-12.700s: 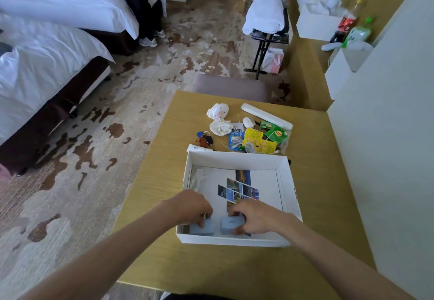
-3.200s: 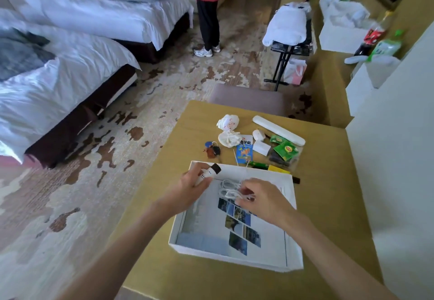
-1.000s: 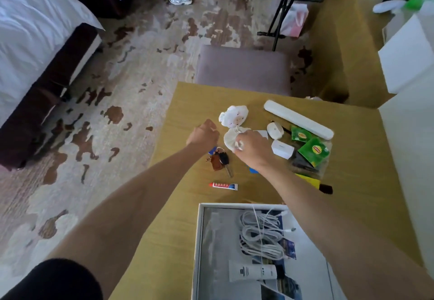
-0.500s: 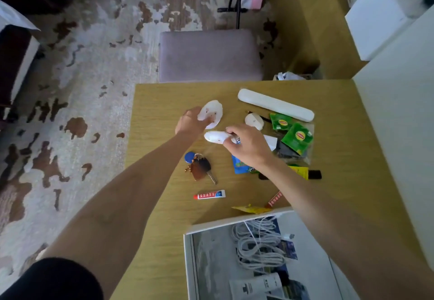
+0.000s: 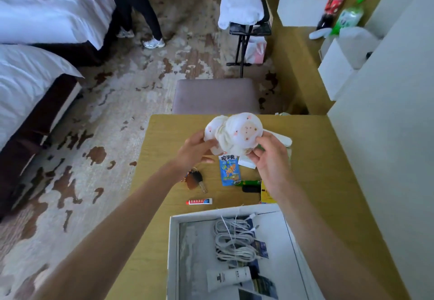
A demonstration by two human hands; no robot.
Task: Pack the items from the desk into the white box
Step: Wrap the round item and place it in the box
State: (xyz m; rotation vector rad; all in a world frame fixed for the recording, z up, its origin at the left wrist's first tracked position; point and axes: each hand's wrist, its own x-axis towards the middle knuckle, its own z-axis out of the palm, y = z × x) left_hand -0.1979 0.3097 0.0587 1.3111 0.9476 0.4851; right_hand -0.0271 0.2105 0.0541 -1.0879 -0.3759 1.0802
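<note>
Both hands hold up two rolled white socks with small printed faces above the desk (image 5: pixel 312 182). My left hand (image 5: pixel 196 148) grips the left sock (image 5: pixel 212 128); my right hand (image 5: pixel 270 153) pinches the right sock (image 5: pixel 244 133). The white box (image 5: pixel 173 252) stands at the near edge and holds coiled white cables (image 5: pixel 234 241) and a white tube (image 5: pixel 229 277). On the desk lie keys (image 5: pixel 195 180), a blue snack packet (image 5: pixel 229 170), a small red-and-white tube (image 5: pixel 199 201), a green and black pen (image 5: pixel 250 183) and a yellow packet (image 5: pixel 266 194).
A grey stool (image 5: pixel 216 95) stands at the desk's far edge. A white wall panel (image 5: pixel 387 135) borders the desk on the right. Beds (image 5: pixel 28 83) are on the left, and a person (image 5: pixel 133 6) stands beyond them. A folding stand with white cloth (image 5: pixel 244 6) is further back.
Both hands have lifted the two white socks off the desk and brought them together in the air. The view has tilted up, so more of the room shows.
</note>
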